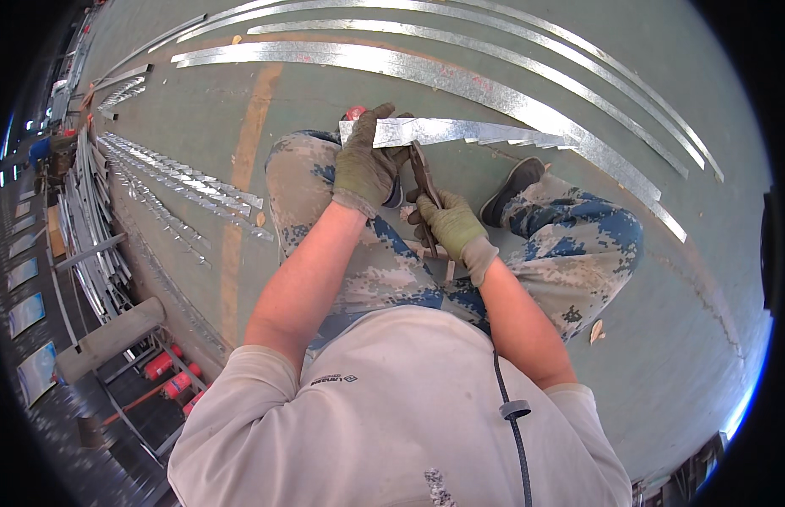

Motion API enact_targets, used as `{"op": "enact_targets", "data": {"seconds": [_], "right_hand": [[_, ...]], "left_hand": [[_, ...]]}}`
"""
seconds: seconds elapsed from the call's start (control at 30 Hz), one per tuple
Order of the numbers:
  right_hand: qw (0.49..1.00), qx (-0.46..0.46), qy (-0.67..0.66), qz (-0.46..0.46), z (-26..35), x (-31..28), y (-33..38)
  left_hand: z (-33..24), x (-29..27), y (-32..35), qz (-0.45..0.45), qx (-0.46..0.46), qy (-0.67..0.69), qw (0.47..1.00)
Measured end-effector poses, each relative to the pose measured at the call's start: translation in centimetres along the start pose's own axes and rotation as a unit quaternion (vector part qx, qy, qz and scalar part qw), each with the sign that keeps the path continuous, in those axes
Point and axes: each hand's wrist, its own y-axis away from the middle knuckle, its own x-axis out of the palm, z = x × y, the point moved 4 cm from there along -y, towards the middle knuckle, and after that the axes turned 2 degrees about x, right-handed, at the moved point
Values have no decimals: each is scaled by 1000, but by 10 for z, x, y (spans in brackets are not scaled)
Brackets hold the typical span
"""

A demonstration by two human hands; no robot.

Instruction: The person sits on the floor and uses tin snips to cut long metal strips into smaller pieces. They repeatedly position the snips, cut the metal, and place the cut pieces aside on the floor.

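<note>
Holding metal strip, apparently gripping snips.

Shiny galvanized metal strip with a spangled sheen; matt, worn cloth gloves on both hands; dull metal snips; smooth, scuffed green-painted floor.

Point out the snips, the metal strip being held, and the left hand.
snips [423, 182]: head view, on the blades just below the strip.
metal strip [460, 131]: head view, mid-length of the shiny strip.
left hand [364, 165]: head view, back of the gloved hand gripping the strip's end.
</note>
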Motion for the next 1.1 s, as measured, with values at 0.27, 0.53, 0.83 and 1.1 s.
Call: {"op": "enact_targets", "data": {"seconds": [0.27, 0.53, 0.83, 1.1], "right_hand": [[999, 26, -19, -1, 1, 1, 1], [995, 14, -80, 61, 10, -6, 4], [990, 8, -86, 114, 25, -5, 17], [933, 18, -274, 231, 32, 6, 41]], "left_hand": [[-4, 11, 4, -33, 7, -42, 999], [-5, 8, -1, -49, 22, -40, 998], [-17, 14, 10, 19, 41, -57, 997], [-27, 35, 19, 36, 22, 44, 998]]}}
